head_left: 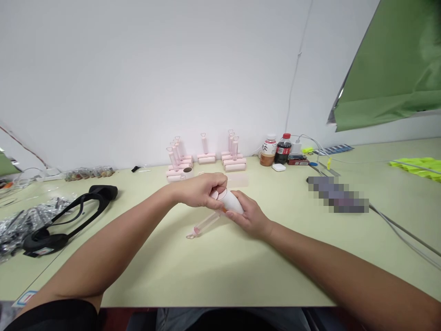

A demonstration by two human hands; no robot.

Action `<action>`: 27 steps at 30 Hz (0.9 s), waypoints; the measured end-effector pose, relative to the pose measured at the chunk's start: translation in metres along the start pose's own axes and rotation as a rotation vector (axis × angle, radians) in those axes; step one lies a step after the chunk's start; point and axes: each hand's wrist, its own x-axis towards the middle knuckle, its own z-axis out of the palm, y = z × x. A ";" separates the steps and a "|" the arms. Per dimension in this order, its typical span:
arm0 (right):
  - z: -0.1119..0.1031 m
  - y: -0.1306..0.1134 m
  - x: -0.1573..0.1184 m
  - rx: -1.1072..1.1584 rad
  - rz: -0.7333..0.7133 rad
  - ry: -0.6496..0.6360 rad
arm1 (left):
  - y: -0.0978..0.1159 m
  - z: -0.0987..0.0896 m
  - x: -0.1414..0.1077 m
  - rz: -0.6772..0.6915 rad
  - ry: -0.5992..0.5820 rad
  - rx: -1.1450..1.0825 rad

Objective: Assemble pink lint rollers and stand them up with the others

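Observation:
Above the middle of the table, my right hand (251,217) is wrapped round a white roll (233,202) with a pale pink end. My left hand (203,191) is closed at the roll's left end, its curled fingers pressing there; the fingertips are partly hidden. A small orange-brown spot shows by the right thumb. Just below both hands is a clear pinkish handle (208,222) with a heart-shaped loop at its lower left tip; its upper end is hidden by the hands.
Along the wall stand several pink heart-topped handles (204,143) on pink cylinders (206,159). A drink bottle (268,151) and a cola bottle (283,149) are at the back right. Left lie a black headset (93,216) and plastic bags (34,218); cables (396,230) run right.

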 end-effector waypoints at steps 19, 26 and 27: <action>0.010 0.004 0.005 0.234 0.305 0.326 | -0.006 0.021 -0.002 0.089 0.357 0.163; -0.014 0.024 0.014 0.164 0.477 0.081 | -0.014 0.030 -0.001 0.010 0.304 0.206; -0.018 0.026 0.014 0.095 0.479 0.041 | -0.017 0.032 -0.001 -0.017 0.297 0.205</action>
